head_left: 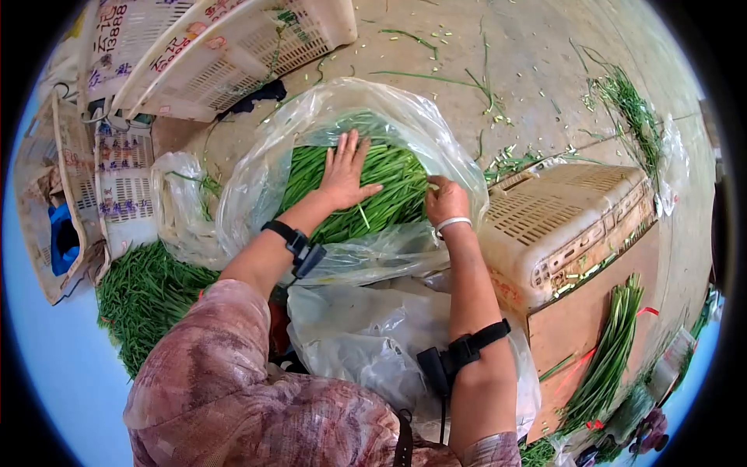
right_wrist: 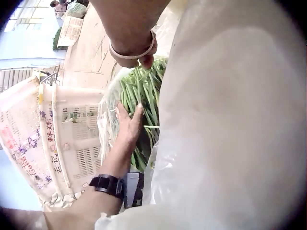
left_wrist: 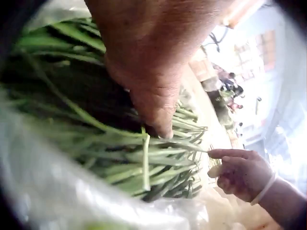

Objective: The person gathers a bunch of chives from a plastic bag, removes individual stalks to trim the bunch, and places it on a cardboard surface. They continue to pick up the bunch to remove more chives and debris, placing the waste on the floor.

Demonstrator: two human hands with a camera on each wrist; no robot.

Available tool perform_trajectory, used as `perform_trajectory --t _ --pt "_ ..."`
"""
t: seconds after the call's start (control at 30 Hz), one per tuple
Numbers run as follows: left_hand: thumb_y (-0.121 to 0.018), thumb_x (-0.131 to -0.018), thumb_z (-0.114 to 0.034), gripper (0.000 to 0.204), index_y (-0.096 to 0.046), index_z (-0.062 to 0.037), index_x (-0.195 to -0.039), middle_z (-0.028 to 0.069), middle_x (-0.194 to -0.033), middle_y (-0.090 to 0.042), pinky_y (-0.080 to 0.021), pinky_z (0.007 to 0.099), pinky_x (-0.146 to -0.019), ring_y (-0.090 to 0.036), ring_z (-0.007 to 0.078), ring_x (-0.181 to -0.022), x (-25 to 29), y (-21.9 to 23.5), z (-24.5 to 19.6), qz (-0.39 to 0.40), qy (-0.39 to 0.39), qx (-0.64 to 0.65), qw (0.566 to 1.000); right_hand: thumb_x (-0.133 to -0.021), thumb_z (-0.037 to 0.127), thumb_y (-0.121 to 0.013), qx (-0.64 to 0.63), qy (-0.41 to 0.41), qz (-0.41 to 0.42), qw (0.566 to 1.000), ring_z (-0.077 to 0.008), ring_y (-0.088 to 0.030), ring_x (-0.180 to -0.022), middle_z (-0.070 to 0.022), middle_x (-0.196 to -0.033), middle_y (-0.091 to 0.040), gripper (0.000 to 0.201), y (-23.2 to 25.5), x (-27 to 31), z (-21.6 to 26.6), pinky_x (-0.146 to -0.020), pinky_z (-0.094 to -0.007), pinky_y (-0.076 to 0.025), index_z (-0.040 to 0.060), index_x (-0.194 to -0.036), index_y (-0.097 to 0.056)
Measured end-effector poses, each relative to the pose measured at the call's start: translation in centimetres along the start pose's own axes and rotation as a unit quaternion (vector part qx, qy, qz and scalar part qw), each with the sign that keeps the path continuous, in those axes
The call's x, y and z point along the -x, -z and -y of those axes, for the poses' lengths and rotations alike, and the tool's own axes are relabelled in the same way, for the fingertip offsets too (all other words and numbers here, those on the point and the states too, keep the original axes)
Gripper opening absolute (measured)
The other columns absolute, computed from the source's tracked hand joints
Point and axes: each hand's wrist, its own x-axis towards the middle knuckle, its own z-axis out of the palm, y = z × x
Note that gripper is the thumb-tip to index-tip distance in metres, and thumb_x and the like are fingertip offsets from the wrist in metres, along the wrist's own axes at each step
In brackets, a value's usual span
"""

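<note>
A big clear plastic bag (head_left: pixel 261 167) stands open in front of me, packed with long green chives (head_left: pixel 393 183). My left hand (head_left: pixel 344 173) lies flat across the chives, fingers spread and pointing away, thumb out to the right. One pale loose stalk (left_wrist: pixel 146 165) sticks up beside its thumb. At the right side of the bag, my right hand (head_left: pixel 447 204) is at the cut ends of the chives, index finger (left_wrist: pixel 237 153) reaching to them and the other fingers curled. Whether it pinches a stalk or the bag film I cannot tell.
White plastic crates (head_left: pixel 241 58) stand at the far left. An upturned crate (head_left: pixel 568 222) sits to the right, beside a board (head_left: pixel 560 342) with a tied chive bundle (head_left: pixel 607 354). More chives (head_left: pixel 148 300) are heaped at the left. Cut scraps (head_left: pixel 486 89) litter the floor.
</note>
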Motion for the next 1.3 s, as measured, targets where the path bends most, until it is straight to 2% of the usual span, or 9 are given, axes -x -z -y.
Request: perform_trajectory --t 0.07,0.27,0.37,0.43,0.53,0.8,0.97,1.1,1.3 --pt "-0.05 -0.08 -0.056 0.083 -0.015 -0.0127 -0.141 0.0152 -0.147 -0.004 -0.009 0.0514 -0.106 -0.003 0.03 -0.136 -1.2 2.8 0.8 0.09 0.024 0.029 0.995 -0.079 0.016 -0.055 -0.009 -0.032 0.003 0.999 -0.0358 -0.058 -0.09 -0.0195 -0.096 -0.062 0.027 -0.1 0.1 -1.0 -0.08 -0.0423 -0.046 0.0144 -0.106 -0.062" --pt "-0.065 -0.072 -0.027 0.035 -0.061 -0.0082 -0.101 0.0108 -0.108 -0.055 -0.037 0.0426 -0.089 -0.052 0.0292 -0.098 -2.1 6.3 1.6 -0.24 -0.036 0.114 0.963 -0.078 0.013 -0.056 0.006 -0.053 0.024 0.998 -0.0344 -0.059 -0.091 -0.0195 -0.097 -0.062 0.031 0.4 0.5 -1.2 -0.082 -0.0405 -0.046 0.0137 -0.109 -0.061" --pt "-0.067 -0.071 -0.019 0.037 -0.059 -0.0058 -0.105 0.0132 -0.099 -0.057 -0.044 0.0378 -0.08 -0.055 0.0314 -0.09 -5.8 6.3 4.1 -0.22 -0.079 0.084 0.969 -0.077 0.012 -0.057 -0.007 -0.064 0.033 0.997 -0.0341 -0.058 -0.093 -0.0197 -0.097 -0.061 0.033 0.4 0.3 -0.9 -0.083 -0.0399 -0.046 0.0144 -0.11 -0.06" --pt "-0.071 -0.065 -0.019 0.05 -0.055 -0.0073 -0.111 0.013 -0.107 -0.055 -0.043 0.0372 -0.085 -0.051 0.0303 -0.1 -8.2 7.1 5.6 0.04 -0.049 0.146 0.987 -0.078 0.012 -0.055 0.02 -0.048 0.064 0.997 -0.0338 -0.058 -0.094 -0.0194 -0.1 -0.061 0.032 0.4 0.0 -1.1 -0.083 -0.0399 -0.046 0.0141 -0.109 -0.06" --pt "-0.074 -0.06 -0.016 0.062 -0.05 -0.0066 -0.117 0.0132 -0.099 -0.054 -0.043 0.0358 -0.084 -0.052 0.0301 -0.094 -9.3 8.7 5.5 0.091 -0.149 0.059 0.983 -0.08 0.011 -0.049 0.077 -0.049 0.103 0.99 -0.0333 -0.057 -0.097 -0.019 -0.105 -0.059 0.035 0.1 0.2 -1.2 -0.084 -0.0403 -0.046 0.0149 -0.114 -0.057" --pt "-0.053 -0.07 -0.001 0.043 -0.055 -0.0117 -0.112 0.0155 -0.111 -0.051 -0.044 0.0403 -0.081 -0.053 0.035 -0.095 -9.9 6.1 5.3 -0.012 -0.17 0.018 0.985 -0.084 0.008 -0.038 0.14 -0.146 0.094 0.975 -0.0335 -0.058 -0.099 -0.0198 -0.108 -0.059 0.055 0.1 -0.3 0.3 -0.083 -0.0424 -0.046 0.0252 -0.136 -0.03" --pt "-0.048 -0.07 -0.002 0.022 -0.063 -0.0027 -0.086 0.016 -0.079 -0.062 -0.047 0.0349 -0.073 -0.059 0.0304 -0.079 -16.4 3.5 8.7 0.045 -0.154 0.03 0.987 -0.08 0.004 -0.041 0.164 -0.163 0.111 0.967 -0.034 -0.056 -0.102 -0.0198 -0.109 -0.057 0.06 1.0 -0.6 0.8 -0.086 -0.0444 -0.044 0.0276 -0.135 -0.03" --pt "-0.051 -0.076 -0.006 0.02 -0.063 -0.0014 -0.091 0.0095 -0.077 -0.062 -0.044 0.0297 -0.066 -0.053 0.015 -0.069 -18.6 2.8 7.9 0.214 -0.06 0.152 0.963 -0.082 0.004 -0.042 0.152 -0.151 0.084 0.973 -0.034 -0.056 -0.101 -0.0212 -0.107 -0.057 0.056 -0.5 -0.8 -1.6 -0.085 -0.042 -0.045 0.0255 -0.133 -0.036" --pt "-0.058 -0.08 -0.017 0.023 -0.064 -0.0062 -0.099 0.0113 -0.087 -0.065 -0.045 0.0355 -0.072 -0.057 0.0214 -0.078 -20.3 0.4 9.0 0.244 0.08 0.219 0.941 -0.07 -0.014 -0.038 -0.078 -0.107 0.034 0.991 -0.0365 -0.053 -0.104 -0.0232 -0.117 -0.052 0.071 -4.3 -2.3 -6.0 -0.091 -0.0383 -0.04 0.0195 -0.133 -0.037"
